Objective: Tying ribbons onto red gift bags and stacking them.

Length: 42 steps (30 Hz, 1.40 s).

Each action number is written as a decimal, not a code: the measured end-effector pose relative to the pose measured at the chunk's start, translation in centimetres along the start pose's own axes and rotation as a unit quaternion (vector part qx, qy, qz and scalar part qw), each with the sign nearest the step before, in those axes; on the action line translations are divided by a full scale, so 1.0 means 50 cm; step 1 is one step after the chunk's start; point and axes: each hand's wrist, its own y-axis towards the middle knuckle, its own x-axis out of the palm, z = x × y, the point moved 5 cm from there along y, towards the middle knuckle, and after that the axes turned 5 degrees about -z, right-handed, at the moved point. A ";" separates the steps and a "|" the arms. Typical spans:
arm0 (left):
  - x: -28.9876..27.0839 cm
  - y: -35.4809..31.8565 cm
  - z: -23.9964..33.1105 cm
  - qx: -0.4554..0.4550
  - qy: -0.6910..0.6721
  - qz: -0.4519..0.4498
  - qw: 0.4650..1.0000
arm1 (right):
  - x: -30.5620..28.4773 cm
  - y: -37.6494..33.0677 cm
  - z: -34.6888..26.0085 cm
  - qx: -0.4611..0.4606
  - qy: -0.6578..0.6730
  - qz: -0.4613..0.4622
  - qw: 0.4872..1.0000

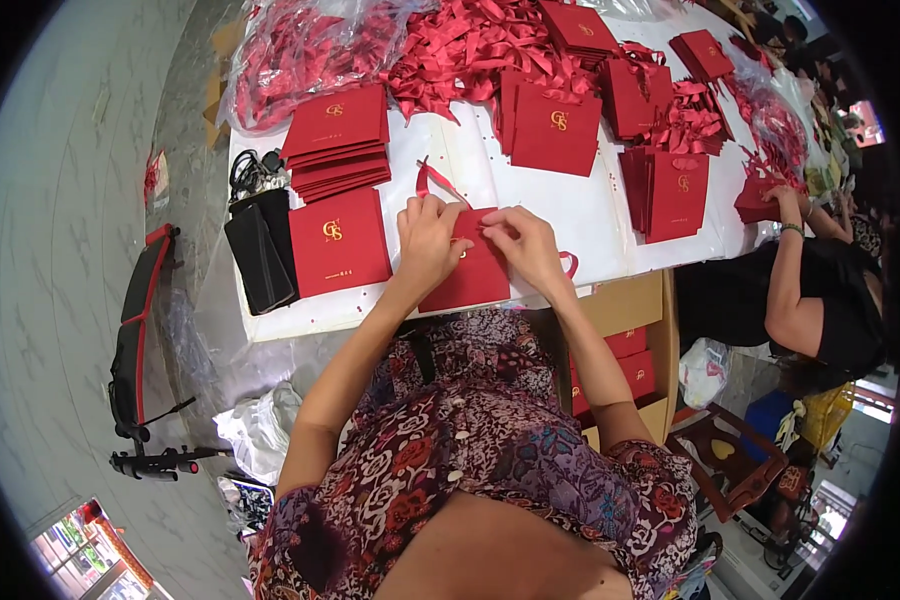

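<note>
A flat red paper gift bag (473, 283) with a gold emblem lies at the table's near edge, under both my hands. My left hand (430, 240) is closed at the bag's upper left, thumb and fingers pinched on its top edge. At the upper right, my right hand (526, 243) pinches with thumb and forefinger; a thin red ribbon seems to be between them, though the fingertips hide most of it. One loop of red ribbon (436, 178) sticks out beyond my left hand. Another ribbon loop (570, 264) shows beside my right wrist.
Left stand stacked red bags (338, 140), a single bag (340, 243) and a black phone-like case (259, 258). Heaped red ribbons (480, 50) and more bag stacks (557, 125) fill the back. An open carton (620, 305) adjoins my right side. A co-worker's hand (788, 203) holds red bags.
</note>
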 end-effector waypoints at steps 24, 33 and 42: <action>-0.002 -0.005 -0.007 -0.027 -0.151 -0.054 0.987 | 0.015 0.019 -0.047 -0.029 -0.074 -0.009 0.997; -0.055 -0.002 0.046 0.051 -0.128 -0.051 0.989 | -0.032 0.036 0.001 0.146 0.115 -0.202 0.962; -0.052 0.004 0.087 0.162 -0.040 -0.038 0.985 | -0.008 0.069 0.035 0.053 0.142 -0.352 0.924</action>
